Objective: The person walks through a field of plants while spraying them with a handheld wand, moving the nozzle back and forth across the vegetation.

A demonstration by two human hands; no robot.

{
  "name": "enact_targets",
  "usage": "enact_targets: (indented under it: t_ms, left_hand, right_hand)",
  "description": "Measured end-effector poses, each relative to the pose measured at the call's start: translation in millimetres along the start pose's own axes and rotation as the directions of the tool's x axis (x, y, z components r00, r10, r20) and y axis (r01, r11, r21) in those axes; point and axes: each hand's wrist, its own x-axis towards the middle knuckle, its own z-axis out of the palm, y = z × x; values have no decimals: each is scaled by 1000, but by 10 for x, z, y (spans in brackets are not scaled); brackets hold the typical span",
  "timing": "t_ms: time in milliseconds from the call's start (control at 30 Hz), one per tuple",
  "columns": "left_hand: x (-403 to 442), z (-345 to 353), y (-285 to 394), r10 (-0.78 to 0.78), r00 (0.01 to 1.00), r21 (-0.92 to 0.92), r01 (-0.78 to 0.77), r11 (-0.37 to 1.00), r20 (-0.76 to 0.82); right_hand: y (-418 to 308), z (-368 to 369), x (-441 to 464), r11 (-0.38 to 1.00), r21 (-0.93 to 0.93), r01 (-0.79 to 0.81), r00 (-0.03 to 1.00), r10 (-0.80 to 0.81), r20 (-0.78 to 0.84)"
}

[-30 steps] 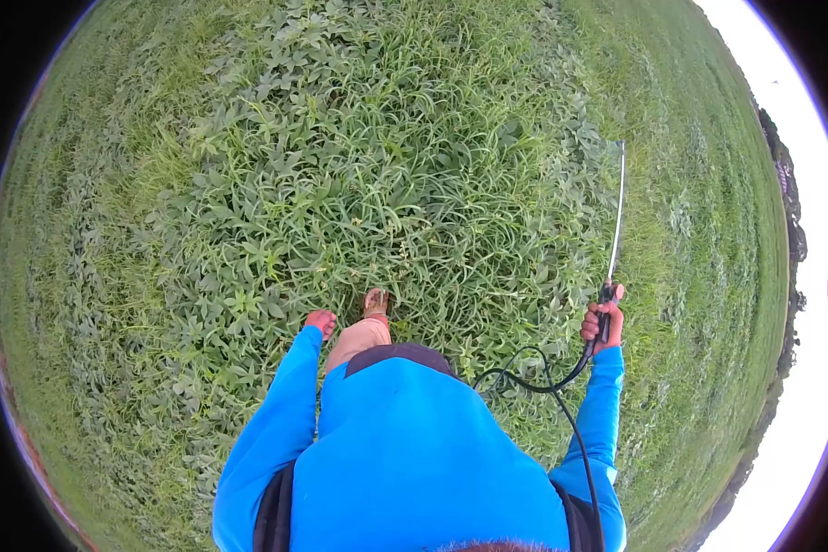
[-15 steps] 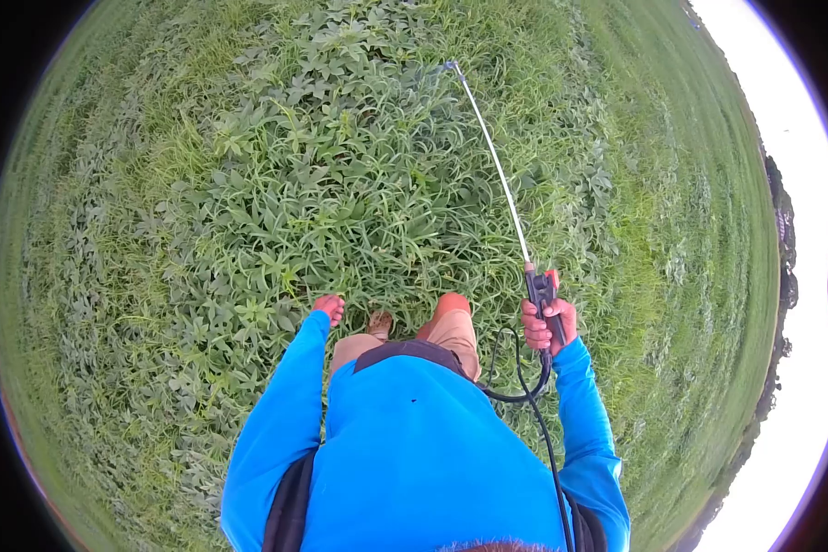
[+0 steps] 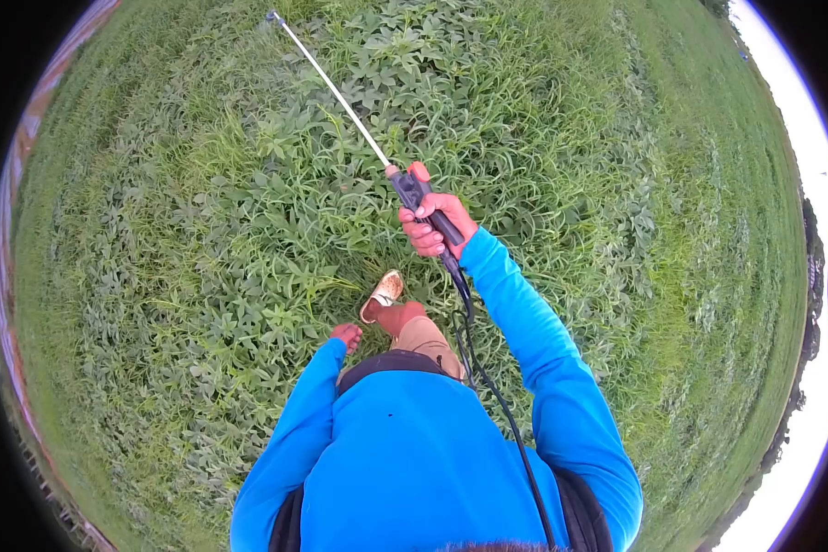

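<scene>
My right hand point(image 3: 438, 224) is wrapped round the dark handle of a sprayer wand point(image 3: 414, 189), which has a red-orange part by the grip. Its long white tube point(image 3: 336, 95) reaches up and to the left over the plants, ending in a small blue nozzle point(image 3: 273, 17). From the handle's lower end a black hose point(image 3: 497, 396) runs down across my blue shirt. My left hand point(image 3: 347, 337) hangs low beside my left hip, fingers curled in, with nothing visible in it. Leafy green plants point(image 3: 285, 193) lie beneath both hands.
Dense grass and broad-leaved plants point(image 3: 184, 276) surround me. One foot in a pale, dirt-marked shoe point(image 3: 385, 290) is forward among the leaves. Dark straps point(image 3: 580, 511) cross my shoulders. A tree line point(image 3: 808, 276) stands at the far right, and a brownish strip point(image 3: 29, 129) edges the left.
My right hand has swung the sprayer wand leftward and farther forward, so the nozzle is now at upper left. The pale shoe has come forward into fuller view. My left hand has dropped back slightly.
</scene>
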Motion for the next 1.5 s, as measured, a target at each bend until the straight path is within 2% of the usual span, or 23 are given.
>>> enact_targets:
  t_ms: [33, 67, 133, 200, 333, 433, 500, 600, 667, 700, 767, 800, 867, 967, 1033, 1067, 1100, 1167, 1233, 1333, 1433, 1467, 1500]
  left_hand:
    - [30, -135, 72, 82, 996, 18, -83, 996, 30]
    - [22, -268, 82, 132, 990, -56, -129, 990, 45]
    - [-12, -479, 170, 117, 993, -47, -118, 992, -34]
    - [-30, -598, 234, 59, 987, -98, -75, 992, -149]
    - [-33, -646, 190, 35, 985, -210, -71, 975, -169]
    - [169, -434, 35, -3, 989, -116, -15, 993, -151]
    - [204, -98, -186, -139, 990, -123, 139, 983, 3]
    - [297, 245, -339, -127, 992, -103, 127, 987, 6]
    - [635, 364, -463, -34, 999, 39, 34, 999, 10]
    - [606, 389, -361, -33, 999, 56, 33, 998, 10]
    - [504, 472, 113, 27, 1000, 91, -28, 995, 13]
    - [441, 503, 337, -68, 998, 94, 69, 993, -14]
    - [503, 522, 646, -74, 996, 114, 79, 990, -49]
    - [721, 539, 1093, -90, 989, 206, 114, 972, -121]
    - [662, 564, 1338, -71, 996, 124, 78, 989, -58]
    - [634, 615, 1500, 2, 999, 169, 5, 986, -42]
    - [680, 693, 1687, 7, 999, 192, 1, 981, -43]
    - [718, 809, 1968, 40, 999, 200, -37, 979, -11]
    - [770, 1010, 2321, 76, 997, 268, -68, 961, -20]
    - [808, 1240, 2758, 91, 996, 264, -95, 960, 26]
    - [865, 1353, 3084, 184, 983, 295, -175, 939, -4]
    - [866, 1341, 3171, 190, 982, 271, -187, 944, 17]
    - [850, 1339, 3264, 186, 982, 277, -182, 944, 11]
  right_hand:
    - [-134, 9, 154, 1000, -27, -1, 1000, 2, 23]
    - [-283, 29, 279, 998, -61, 13, 1000, -12, 23]
    - [-458, 65, 365, 995, -91, 35, 999, -33, 22]
    - [-581, 88, 353, 970, -219, 109, 973, -149, -174]
    - [-707, -1, -82, 954, -237, 183, 919, -251, -305]
    - [-621, -91, -568, 939, -217, 267, 867, -333, -371]
    - [-379, -297, -1095, 938, -165, 304, 825, -346, -447]
    - [-192, -343, -1608, 911, -168, 376, 765, -407, -499]
    - [-47, -400, -1915, 898, -168, 406, 706, -425, -567]
    - [33, -416, -2051, 892, -163, 421, 700, -434, -567]
    - [59, -433, -2300, 859, -208, 467, 598, -480, -642]
    - [99, -462, -2423, 855, -206, 476, 593, -485, -643]
    - [234, -545, -2676, 810, -205, 550, 517, -523, -677]
    - [366, -729, -3047, 762, -152, 630, 472, -531, -704]
    - [434, -835, -3251, 691, -118, 713, 414, -551, -725]
    - [430, -889, -3359, 691, -144, 709, 379, -544, -748]
    - [388, -929, -3463, 675, -137, 725, 370, -550, -748]
    - [353, -1013, -3656, 632, -122, 765, 302, -520, -799]
    - [289, -1183, -3861, 568, -159, 807, 197, -513, -835]
    - [190, -1526, -4184, 477, -229, 849, 67, -525, -848]
    - [20, -1765, -4473, 470, -388, 793, -172, -439, -882]
    - [-9, -1851, -4544, 469, -376, 799, -165, -431, -887]
    - [-40, -1928, -4630, 454, -460, 763, -281, -408, -869]
